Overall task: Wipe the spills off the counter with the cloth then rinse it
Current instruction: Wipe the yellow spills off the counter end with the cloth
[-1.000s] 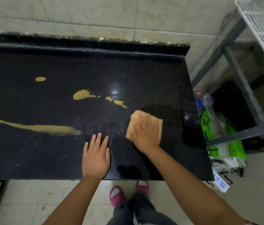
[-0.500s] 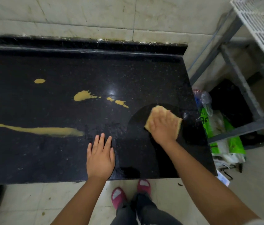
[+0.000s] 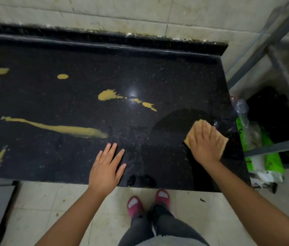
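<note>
Since the earlier pictures your right hand (image 3: 204, 142) has carried the cloth (image 3: 220, 139) rightward, from near the middle of the wiped patch toward the counter's right end, while your left hand (image 3: 106, 166) has stayed planted near the front edge. Your right palm lies flat on the cloth with the fingers straight and close together, pressing rather than gripping; nothing is pinched. Your left hand rests open, fingers spread on the bare black counter (image 3: 157, 68), holding nothing.

The cloth sits under that palm on the right part of the counter, near its right edge, inside a darker wet-looking arc. It is a tan rectangle lying flat, and its long axis seems to run from far-left to near-right, with one corner pointing away toward the wall and another toward the right edge; your hand hides most of it, so that reading is loose.

You are in the wiping step, and well short of done. The long streak (image 3: 60, 129), the splash (image 3: 107, 95) with its trail of drops (image 3: 147, 104), and the smaller blots (image 3: 63, 76) farther left all look untouched. Your next move calls for sweeping the cloth back leftward with firm pressure, taking the drops first, before any rinsing.
</note>
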Demonstrator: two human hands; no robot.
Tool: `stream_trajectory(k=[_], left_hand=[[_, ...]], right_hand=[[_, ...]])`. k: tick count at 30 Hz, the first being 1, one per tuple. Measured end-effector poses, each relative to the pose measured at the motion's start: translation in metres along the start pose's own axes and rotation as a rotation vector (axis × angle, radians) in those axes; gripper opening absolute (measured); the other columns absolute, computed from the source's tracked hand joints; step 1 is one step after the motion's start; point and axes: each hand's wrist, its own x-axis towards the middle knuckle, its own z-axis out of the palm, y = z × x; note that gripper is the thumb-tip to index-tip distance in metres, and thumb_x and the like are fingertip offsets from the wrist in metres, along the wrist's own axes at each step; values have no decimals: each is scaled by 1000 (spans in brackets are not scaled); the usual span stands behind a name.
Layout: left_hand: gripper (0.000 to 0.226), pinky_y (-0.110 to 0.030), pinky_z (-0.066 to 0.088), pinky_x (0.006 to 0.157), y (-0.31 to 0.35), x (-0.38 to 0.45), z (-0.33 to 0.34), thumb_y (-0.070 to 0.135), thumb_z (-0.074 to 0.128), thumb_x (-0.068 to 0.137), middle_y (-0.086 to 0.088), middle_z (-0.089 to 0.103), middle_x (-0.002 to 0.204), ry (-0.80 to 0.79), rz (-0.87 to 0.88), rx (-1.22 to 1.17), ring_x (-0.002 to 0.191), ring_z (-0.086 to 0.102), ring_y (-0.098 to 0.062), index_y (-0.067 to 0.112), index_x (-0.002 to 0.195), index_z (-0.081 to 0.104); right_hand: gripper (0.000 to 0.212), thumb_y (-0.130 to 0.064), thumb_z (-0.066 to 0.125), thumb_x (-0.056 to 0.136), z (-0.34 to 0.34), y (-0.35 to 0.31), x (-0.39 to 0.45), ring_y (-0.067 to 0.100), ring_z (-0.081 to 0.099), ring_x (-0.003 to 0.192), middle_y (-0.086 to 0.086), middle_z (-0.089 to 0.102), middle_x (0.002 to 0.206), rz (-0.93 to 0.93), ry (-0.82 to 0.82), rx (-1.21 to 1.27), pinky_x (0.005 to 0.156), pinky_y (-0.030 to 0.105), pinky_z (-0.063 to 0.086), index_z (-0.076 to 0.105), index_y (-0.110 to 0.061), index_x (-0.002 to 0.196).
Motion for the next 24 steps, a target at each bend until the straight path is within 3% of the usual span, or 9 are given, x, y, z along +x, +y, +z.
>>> stream_trajectory(k=[4,8,11,14,16,18,21,23,24], left_hand=[[69,-32,21,102,-5,-9,5,45,8,98,-14,61,123,4,-42,-67,123,42,-24,9,112,65],[69,-25,13,108,-6,-9,9,47,8,97,-13,60,125,30,-67,-101,123,42,-22,9,113,64],[72,-27,17,107,-5,-9,6,46,6,97,-13,62,121,47,-69,-84,117,55,-31,9,111,66],[67,-31,22,102,-2,-8,3,43,11,96,-13,63,120,43,-81,-76,113,58,-32,9,110,66],[54,-31,22,101,-1,-8,4,38,25,92,-13,63,119,62,-68,-51,113,58,-32,9,110,67],[51,-31,22,101,-2,-8,7,36,29,89,-13,63,119,62,-58,-22,112,58,-32,9,110,67],[66,-30,19,105,-2,-8,8,43,10,97,-13,63,121,30,-52,-12,114,57,-30,10,111,66],[71,-34,26,105,-3,-11,8,45,8,96,-14,63,119,61,-43,-60,113,57,-30,8,109,67],[70,-38,35,101,-2,-9,5,45,10,97,-16,65,115,105,-37,-76,108,60,-32,6,106,68]], right_hand=[[53,-35,23,98,12,-108,-11,27,-8,143,-2,-2,157,-298,-45,-20,114,48,-3,3,-28,147],[52,-40,28,87,45,-113,-75,24,34,131,-6,47,140,-651,18,-138,107,43,14,41,-32,136],[52,-43,12,96,46,-31,-84,22,33,128,-8,30,147,-653,8,-185,105,38,13,7,-33,146],[56,-49,1,95,14,34,-48,30,33,133,-2,22,153,-338,39,-170,103,42,18,13,-30,146],[61,-50,4,91,0,32,-16,30,9,143,0,6,156,-48,18,-62,111,47,9,11,-26,147],[63,-49,4,90,1,-9,3,31,-4,143,2,-2,157,55,19,-32,114,47,2,4,-23,148],[54,-38,24,97,17,-87,-10,31,5,143,7,7,156,-183,2,-45,114,45,4,12,-21,147],[51,-41,29,90,34,-106,-42,28,33,134,1,41,144,-438,127,-128,107,42,15,41,-26,137],[49,-43,27,89,37,-100,-57,26,38,128,-4,51,136,-520,79,-137,105,42,15,47,-30,131]])
